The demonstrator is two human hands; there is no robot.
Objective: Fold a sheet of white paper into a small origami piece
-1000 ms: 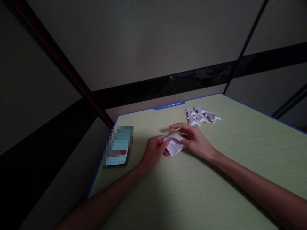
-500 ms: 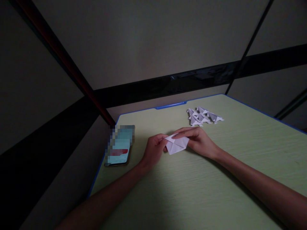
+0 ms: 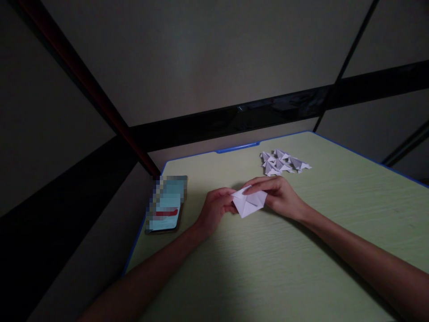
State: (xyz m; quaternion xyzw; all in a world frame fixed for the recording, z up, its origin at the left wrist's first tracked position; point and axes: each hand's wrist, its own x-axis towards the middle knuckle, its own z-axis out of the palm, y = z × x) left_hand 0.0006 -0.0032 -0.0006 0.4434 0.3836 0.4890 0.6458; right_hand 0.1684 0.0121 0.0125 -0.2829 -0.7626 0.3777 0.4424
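Note:
A small white folded paper piece (image 3: pixel 248 203) is held just above the pale green table (image 3: pixel 268 259), between both hands. My left hand (image 3: pixel 214 210) pinches its left corner with curled fingers. My right hand (image 3: pixel 279 195) grips its upper right edge, fingers laid along the top fold. The piece shows creases that meet near its middle.
A pile of several finished white paper figures (image 3: pixel 283 162) lies at the back of the table, right of centre. A phone (image 3: pixel 166 205) with a lit screen rests by the left edge. The table has a blue rim (image 3: pixel 237 147). Dark bars and a wall stand behind.
The paper has been turned and shifted slightly to the right between my hands. My right fingers, raised a second ago, now lie closed on its top edge.

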